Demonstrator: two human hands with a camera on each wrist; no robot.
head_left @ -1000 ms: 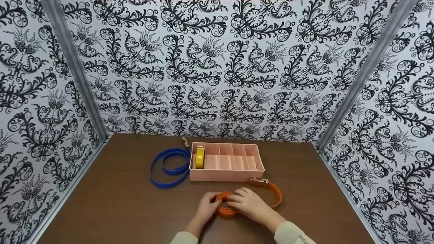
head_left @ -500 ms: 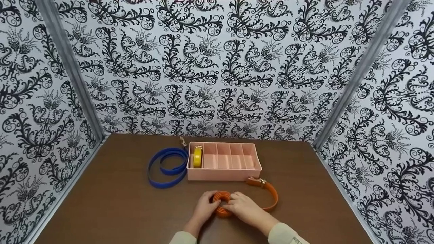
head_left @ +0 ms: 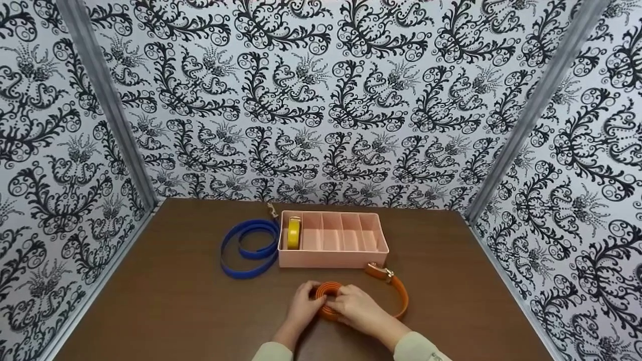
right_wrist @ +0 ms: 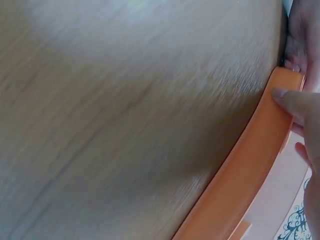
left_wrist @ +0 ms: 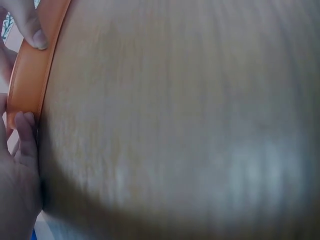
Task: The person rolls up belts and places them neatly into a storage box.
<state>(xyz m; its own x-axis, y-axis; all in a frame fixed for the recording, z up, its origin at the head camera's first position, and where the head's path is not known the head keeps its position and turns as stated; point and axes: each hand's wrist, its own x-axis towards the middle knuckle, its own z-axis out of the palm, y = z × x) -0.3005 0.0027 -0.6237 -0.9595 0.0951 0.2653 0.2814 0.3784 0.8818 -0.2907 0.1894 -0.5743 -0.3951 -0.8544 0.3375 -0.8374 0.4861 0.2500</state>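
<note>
In the head view, an orange belt point(head_left: 330, 286) is rolled into a coil at the table's near middle. Its loose tail point(head_left: 404, 296) curves out to the right and ends in a metal buckle point(head_left: 382, 271) by the box's front right corner. My left hand point(head_left: 302, 307) grips the coil's left side, thumb at the inner turns. From the right, my right hand point(head_left: 360, 312) holds the coil with curled fingers. The right wrist view has the right thumb point(right_wrist: 281, 95) pressed on the strap's outer face. Left fingertips point(left_wrist: 25, 120) meet the strap in the left wrist view.
Behind the coil stands a pink divided box point(head_left: 333, 259), with a rolled yellow belt point(head_left: 294, 233) in its left compartment. A loosely coiled blue belt point(head_left: 246, 274) lies left of the box, its buckle point(head_left: 272, 210) at the back. Patterned walls point(head_left: 321, 100) enclose the brown table point(head_left: 190, 306).
My right fingers have drawn in from over the coil to its right side. The orange belt's loose tail has pulled slightly leftward and nearer. My left hand stays on the coil.
</note>
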